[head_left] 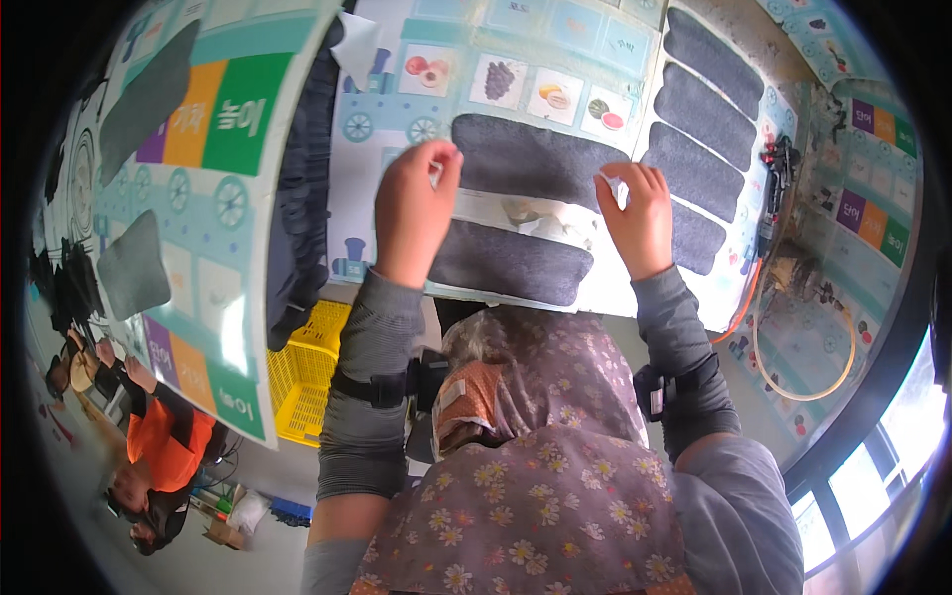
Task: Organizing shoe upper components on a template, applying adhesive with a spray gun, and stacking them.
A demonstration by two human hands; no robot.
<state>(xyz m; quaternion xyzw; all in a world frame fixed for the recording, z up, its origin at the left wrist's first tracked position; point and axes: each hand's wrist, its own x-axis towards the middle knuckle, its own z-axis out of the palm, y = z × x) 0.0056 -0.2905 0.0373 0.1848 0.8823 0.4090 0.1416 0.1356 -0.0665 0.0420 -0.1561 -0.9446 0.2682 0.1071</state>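
My left hand (416,210) is closed in a pinch, its fingertips over the left end of a dark grey, rounded fabric-like strip (535,159). Over that strip's right end, my right hand (643,220) also pinches, with thumb and forefinger making a ring and a whitish bit showing between them. Whether either hand grips the strip or something smaller cannot be seen. Just nearer to me lies a crumpled, pale translucent piece (545,214). Below it is a second dark grey strip (511,263). Everything rests on a table covering (387,79) printed with fruit pictures and train wheels.
Several more dark grey strips (706,111) lie in a column at the right. A hose (851,347) loops beyond the table's right edge. Left stand a printed panel (213,213) and a yellow basket (302,382). A person in orange (164,446) sits farther left.
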